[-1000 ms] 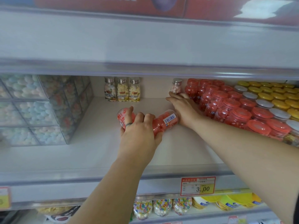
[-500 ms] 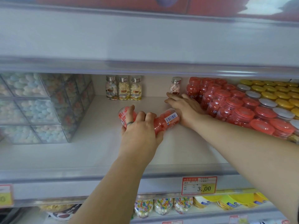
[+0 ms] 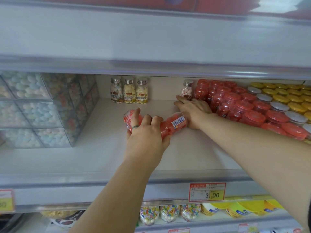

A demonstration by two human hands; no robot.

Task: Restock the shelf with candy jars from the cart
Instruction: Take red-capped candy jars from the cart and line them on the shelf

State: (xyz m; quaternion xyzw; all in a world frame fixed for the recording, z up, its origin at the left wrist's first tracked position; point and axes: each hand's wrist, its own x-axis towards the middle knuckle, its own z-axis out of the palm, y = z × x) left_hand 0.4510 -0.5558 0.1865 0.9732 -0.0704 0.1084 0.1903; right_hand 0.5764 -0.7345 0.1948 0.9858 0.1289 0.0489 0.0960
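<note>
Unmoved: left hand [image 3: 146,134] clasps red jars [image 3: 175,123].

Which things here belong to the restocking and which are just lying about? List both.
Job: red candy jars held in left hand; right hand beside the stacked red jars; shelf.
Lying about: silver-capped bottles; clear candy boxes; yellow-lidded jars; price tag.
</note>
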